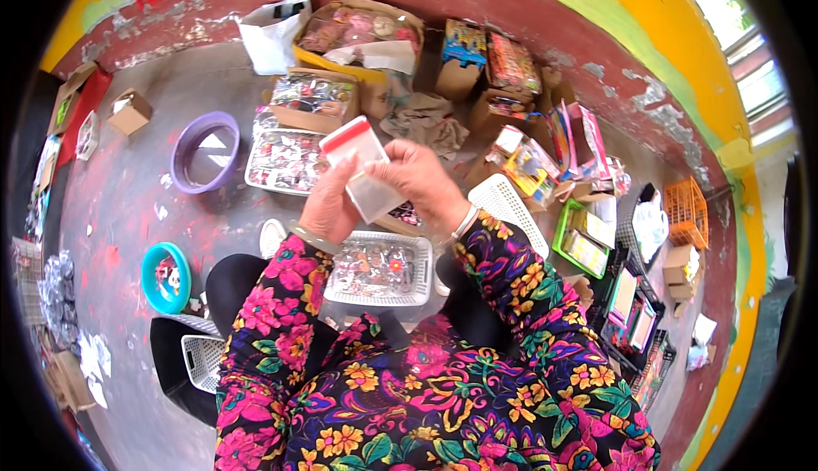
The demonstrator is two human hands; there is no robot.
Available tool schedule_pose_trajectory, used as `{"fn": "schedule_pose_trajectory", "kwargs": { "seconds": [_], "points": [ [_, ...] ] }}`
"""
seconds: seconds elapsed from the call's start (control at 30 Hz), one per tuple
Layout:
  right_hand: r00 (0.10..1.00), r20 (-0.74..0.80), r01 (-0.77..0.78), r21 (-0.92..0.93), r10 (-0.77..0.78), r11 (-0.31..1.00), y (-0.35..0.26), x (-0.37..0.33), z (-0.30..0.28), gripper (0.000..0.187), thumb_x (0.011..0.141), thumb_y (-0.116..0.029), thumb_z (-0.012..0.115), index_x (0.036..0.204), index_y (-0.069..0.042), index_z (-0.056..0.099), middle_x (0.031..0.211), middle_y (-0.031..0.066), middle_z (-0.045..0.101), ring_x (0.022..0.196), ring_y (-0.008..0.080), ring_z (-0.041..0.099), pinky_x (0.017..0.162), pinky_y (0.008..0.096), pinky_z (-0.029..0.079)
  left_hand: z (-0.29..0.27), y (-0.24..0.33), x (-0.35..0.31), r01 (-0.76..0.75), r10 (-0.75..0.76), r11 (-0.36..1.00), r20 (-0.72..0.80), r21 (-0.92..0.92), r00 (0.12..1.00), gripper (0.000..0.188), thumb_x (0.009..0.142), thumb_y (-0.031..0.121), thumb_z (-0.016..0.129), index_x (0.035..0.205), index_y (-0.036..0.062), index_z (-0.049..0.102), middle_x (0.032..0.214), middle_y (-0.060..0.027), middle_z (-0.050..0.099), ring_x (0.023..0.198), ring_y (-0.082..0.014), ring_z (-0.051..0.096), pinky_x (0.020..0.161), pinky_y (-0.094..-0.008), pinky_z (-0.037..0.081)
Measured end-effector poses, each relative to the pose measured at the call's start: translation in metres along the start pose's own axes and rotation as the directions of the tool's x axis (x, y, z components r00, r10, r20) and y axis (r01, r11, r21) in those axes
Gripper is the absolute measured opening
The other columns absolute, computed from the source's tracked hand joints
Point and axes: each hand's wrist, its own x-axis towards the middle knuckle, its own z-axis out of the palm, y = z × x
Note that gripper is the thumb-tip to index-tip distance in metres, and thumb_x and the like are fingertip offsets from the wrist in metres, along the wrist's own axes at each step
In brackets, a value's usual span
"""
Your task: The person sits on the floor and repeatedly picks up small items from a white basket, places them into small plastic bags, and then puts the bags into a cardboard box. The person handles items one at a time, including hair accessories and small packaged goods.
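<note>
1. Above the middle of the floor (123,160), a translucent packet with a red band (362,143) is being held up.
2. Its left side is being pinched by the left hand (331,204) and its right side by the right hand (424,183); both are being held close together, clamped on it.
3. The packet is being judged light, thin, bendy and probably slippery; a pinch at its side edges is being favoured, as its middle could crease.
4. Beneath the hands, floor space is being taken up by a white basket (375,300) of wrapped items, which could be hindering a straight lowering.
5. Toward the floor's left edge, room is being occupied by a purple basin (177,154) and a teal basin (146,278); toward its right edge, by a green crate (578,265).
</note>
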Motion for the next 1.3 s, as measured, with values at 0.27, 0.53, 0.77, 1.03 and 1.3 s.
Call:
{"fn": "schedule_pose_trajectory", "kwargs": {
  "seconds": [0.27,0.53,0.77,1.03,1.3],
  "points": [
    [0.986,0.090,-0.054,-0.621,0.140,0.782,0.004,0.025,-0.027,0.033,0.080,-0.032,0.063,0.079,0.001,0.064,0.068,0.0062,0.062,0.062,0.0090,0.055,0.056,0.0272,0.044,-0.031,-0.019,0.012,-0.074,0.120,0.951,-0.137,0.300,0.983,0.033,0.089,0.019,0.054,0.117,0.0006,0.049,0.102,-0.0099,0.060,0.091,-0.0201,0.060,0.079,-0.0328,0.049],
    [0.994,0.107,0.038,-0.474,0.014,0.880,0.001,0.021,-0.019,0.032,0.082,-0.031,0.064,0.088,0.001,0.061,0.070,0.0031,0.061,0.056,0.0080,0.054,0.049,0.0240,0.043,-0.010,-0.013,0.003,0.093,-0.042,0.944,-0.163,0.318,0.986,0.027,0.089,0.016,0.052,0.112,0.0026,0.051,0.100,-0.0074,0.059,0.087,-0.0172,0.060,0.076,-0.0302,0.049],
    [1.000,-0.001,0.002,-0.297,-0.002,0.955,0.020,0.027,-0.018,0.025,0.084,-0.024,0.062,0.084,0.001,0.060,0.063,0.0020,0.057,0.050,0.0064,0.052,0.043,0.0225,0.042,-0.006,-0.013,0.008,0.071,-0.035,0.974,-0.169,0.213,0.985,0.026,0.088,0.010,0.052,0.113,0.0024,0.049,0.096,-0.0088,0.059,0.085,-0.0197,0.061,0.073,-0.0328,0.052],
    [0.990,-0.063,0.100,-0.288,-0.124,0.952,0.015,0.019,-0.007,0.014,0.082,-0.010,0.061,0.075,0.002,0.056,0.062,0.0028,0.056,0.050,0.0078,0.053,0.044,0.0229,0.044,-0.014,-0.012,0.004,0.031,0.017,0.970,-0.194,0.241,0.981,0.024,0.086,0.007,0.054,0.109,0.0006,0.052,0.097,-0.0090,0.059,0.087,-0.0193,0.060,0.078,-0.0325,0.051],
    [0.866,0.134,0.455,-0.612,-0.481,0.647,0.022,0.024,-0.013,0.015,0.078,-0.013,0.064,0.074,-0.002,0.056,0.066,0.0072,0.058,0.049,0.0127,0.055,0.045,0.0252,0.043,-0.009,-0.009,0.003,0.022,0.042,0.960,-0.224,0.278,0.974,0.025,0.086,0.007,0.054,0.110,0.0037,0.053,0.098,-0.0053,0.059,0.089,-0.0153,0.059,0.076,-0.0295,0.048]
  ]
}}
